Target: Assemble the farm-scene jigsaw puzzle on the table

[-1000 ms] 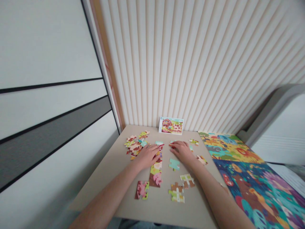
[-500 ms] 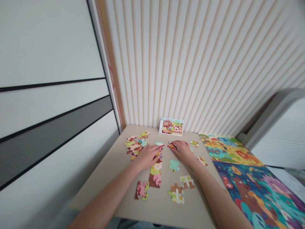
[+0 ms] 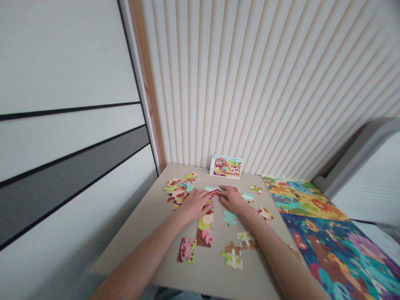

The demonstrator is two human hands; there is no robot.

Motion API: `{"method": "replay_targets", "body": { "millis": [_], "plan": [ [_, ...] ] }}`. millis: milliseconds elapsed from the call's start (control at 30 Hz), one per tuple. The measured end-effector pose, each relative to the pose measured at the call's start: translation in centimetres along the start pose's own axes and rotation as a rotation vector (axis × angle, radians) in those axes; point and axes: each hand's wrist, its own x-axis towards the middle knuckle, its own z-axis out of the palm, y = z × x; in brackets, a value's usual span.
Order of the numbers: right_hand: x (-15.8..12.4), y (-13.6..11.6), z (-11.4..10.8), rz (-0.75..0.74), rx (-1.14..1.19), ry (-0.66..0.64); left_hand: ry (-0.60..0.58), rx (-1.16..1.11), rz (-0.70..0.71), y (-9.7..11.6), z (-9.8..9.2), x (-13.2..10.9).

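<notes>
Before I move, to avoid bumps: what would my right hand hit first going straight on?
From your right hand, probably the puzzle piece at its fingers, then your left hand; depth is unclear.

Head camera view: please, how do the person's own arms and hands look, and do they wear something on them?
Both arms are bare: the left forearm and the right forearm show no sleeve, band or watch. The left hand and the right hand wear no gloves, and no ring or cable can be seen, though small details are hard to tell.
</notes>
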Motion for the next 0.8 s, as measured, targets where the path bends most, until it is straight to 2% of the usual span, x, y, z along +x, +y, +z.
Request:
{"method": "replay_targets", "body": {
  "millis": [200,533,700,800],
  "plan": [
    [-0.3,-0.6,-0.8,0.019,-0.056,-0.012,-0.009,0.093,-0.012,0.5,-0.1,0.3],
    [-0.4,-1.9,-1.5,0.002,-0.124,-0.017,-0.01,0.147,-0.059,1.3,0.8,0.6],
    [-0.4,-2.3,-1.3,0.058,-0.12,-0.07,-0.015,0.174,-0.043,1.5,0.4,0.7],
    [-0.4,-2.9,-1.0,0.08,-0.143,-0.058,-0.037,0.206,-0.008,1.3,0.3,1.4]
  ]
}}
